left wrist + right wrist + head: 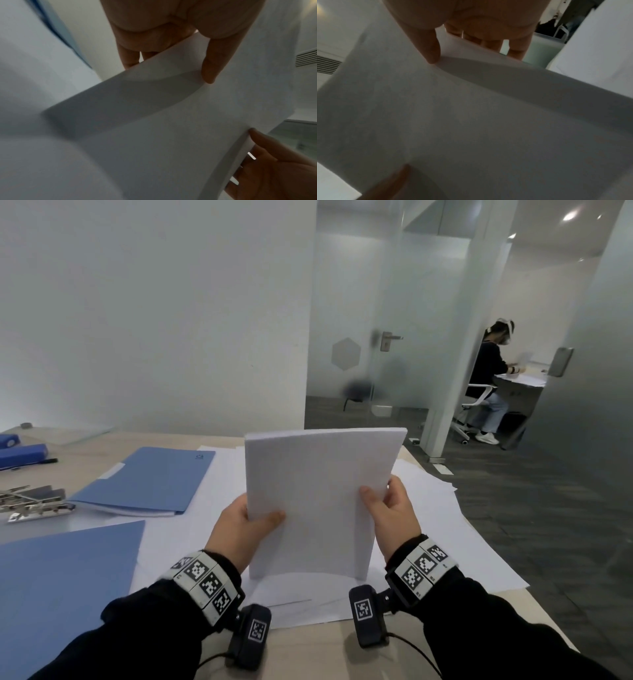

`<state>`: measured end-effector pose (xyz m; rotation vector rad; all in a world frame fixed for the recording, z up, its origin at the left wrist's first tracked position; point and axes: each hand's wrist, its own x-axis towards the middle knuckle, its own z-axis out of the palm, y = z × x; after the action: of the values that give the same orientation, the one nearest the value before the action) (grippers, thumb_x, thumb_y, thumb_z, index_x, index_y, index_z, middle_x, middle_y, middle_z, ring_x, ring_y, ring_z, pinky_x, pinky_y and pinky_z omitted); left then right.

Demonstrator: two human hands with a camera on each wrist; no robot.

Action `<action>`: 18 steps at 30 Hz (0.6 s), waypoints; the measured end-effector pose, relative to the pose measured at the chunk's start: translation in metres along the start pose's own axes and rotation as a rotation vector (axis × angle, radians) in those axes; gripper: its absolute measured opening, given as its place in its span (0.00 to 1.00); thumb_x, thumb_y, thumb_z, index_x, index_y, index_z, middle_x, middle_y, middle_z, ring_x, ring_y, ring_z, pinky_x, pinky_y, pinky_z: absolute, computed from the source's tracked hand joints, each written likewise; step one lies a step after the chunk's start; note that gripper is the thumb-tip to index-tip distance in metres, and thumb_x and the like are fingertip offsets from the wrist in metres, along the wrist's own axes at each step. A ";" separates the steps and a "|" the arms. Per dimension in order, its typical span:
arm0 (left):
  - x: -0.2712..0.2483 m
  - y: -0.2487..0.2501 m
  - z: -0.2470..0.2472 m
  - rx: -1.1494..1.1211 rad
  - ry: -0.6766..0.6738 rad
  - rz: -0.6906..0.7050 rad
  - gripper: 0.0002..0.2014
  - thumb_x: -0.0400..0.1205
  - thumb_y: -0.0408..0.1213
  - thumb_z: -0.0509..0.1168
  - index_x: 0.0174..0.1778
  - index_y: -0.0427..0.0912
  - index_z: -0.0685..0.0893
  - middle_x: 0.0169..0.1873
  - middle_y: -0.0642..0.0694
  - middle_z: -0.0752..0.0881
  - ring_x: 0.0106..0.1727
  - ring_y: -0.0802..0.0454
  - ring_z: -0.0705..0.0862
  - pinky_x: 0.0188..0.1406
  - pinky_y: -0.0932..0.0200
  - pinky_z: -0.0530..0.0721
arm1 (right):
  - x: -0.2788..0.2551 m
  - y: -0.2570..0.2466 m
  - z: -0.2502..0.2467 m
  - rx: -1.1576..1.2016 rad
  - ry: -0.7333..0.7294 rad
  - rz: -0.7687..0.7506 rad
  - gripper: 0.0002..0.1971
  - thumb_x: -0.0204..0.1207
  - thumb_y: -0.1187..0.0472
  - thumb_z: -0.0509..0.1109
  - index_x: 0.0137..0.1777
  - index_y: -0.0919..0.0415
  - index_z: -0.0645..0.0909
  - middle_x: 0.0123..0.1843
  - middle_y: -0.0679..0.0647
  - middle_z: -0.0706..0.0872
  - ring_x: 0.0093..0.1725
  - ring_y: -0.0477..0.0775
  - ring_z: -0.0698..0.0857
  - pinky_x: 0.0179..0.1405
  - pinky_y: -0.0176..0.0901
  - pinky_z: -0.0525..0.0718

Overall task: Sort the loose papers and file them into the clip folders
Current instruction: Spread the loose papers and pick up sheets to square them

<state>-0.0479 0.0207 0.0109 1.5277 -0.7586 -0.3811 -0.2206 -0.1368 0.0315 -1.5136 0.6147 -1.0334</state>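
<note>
A thick stack of white papers (318,494) stands upright on its lower edge over loose white sheets (435,529) spread on the table. My left hand (245,525) grips the stack's left side, thumb across the front. My right hand (390,515) grips the right side the same way. In the left wrist view the stack (154,121) fills the frame under my left hand (171,40). In the right wrist view my right hand (462,27) pinches the stack (471,115). A shut blue folder (147,481) with paper inside lies at the left, and another blue folder (61,587) lies nearer.
Metal clips (34,503) lie at the left edge, with blue boxes (22,455) and a pen (44,462) behind them. The table's right edge (534,611) drops to grey carpet. A person (489,378) sits at a desk beyond a glass door.
</note>
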 end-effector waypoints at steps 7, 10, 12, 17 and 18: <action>0.019 0.059 0.006 -0.158 0.085 0.185 0.10 0.78 0.38 0.72 0.53 0.55 0.86 0.49 0.53 0.91 0.52 0.53 0.90 0.52 0.50 0.87 | 0.016 -0.038 0.013 -0.025 0.093 -0.233 0.15 0.81 0.60 0.68 0.65 0.47 0.74 0.57 0.44 0.86 0.55 0.42 0.86 0.58 0.46 0.84; 0.024 0.067 0.008 -0.169 0.102 0.177 0.06 0.79 0.40 0.71 0.51 0.53 0.85 0.49 0.53 0.91 0.51 0.52 0.90 0.54 0.48 0.88 | 0.020 -0.043 0.016 -0.048 0.114 -0.273 0.19 0.81 0.60 0.68 0.70 0.49 0.72 0.59 0.44 0.85 0.58 0.43 0.85 0.66 0.53 0.82; 0.025 0.067 0.008 -0.157 0.109 0.176 0.06 0.80 0.40 0.71 0.51 0.53 0.85 0.49 0.53 0.91 0.52 0.52 0.90 0.55 0.47 0.88 | 0.021 -0.042 0.014 -0.064 0.120 -0.275 0.22 0.81 0.58 0.68 0.74 0.48 0.69 0.62 0.42 0.84 0.59 0.41 0.84 0.68 0.52 0.81; 0.024 0.059 0.007 -0.132 0.103 0.178 0.09 0.81 0.38 0.70 0.54 0.57 0.83 0.50 0.56 0.90 0.51 0.58 0.89 0.51 0.55 0.85 | 0.023 -0.038 0.008 -0.061 0.083 -0.247 0.26 0.82 0.55 0.67 0.77 0.40 0.66 0.67 0.38 0.80 0.60 0.35 0.83 0.64 0.41 0.81; 0.024 0.057 0.008 -0.129 0.099 0.174 0.09 0.82 0.38 0.70 0.53 0.58 0.83 0.50 0.57 0.90 0.51 0.59 0.89 0.51 0.56 0.85 | 0.023 -0.038 0.008 -0.062 0.090 -0.246 0.23 0.82 0.56 0.67 0.75 0.42 0.69 0.65 0.39 0.82 0.59 0.36 0.84 0.62 0.41 0.82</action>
<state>-0.0491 0.0021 0.0706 1.3386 -0.7682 -0.2185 -0.2088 -0.1441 0.0747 -1.6324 0.5358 -1.2863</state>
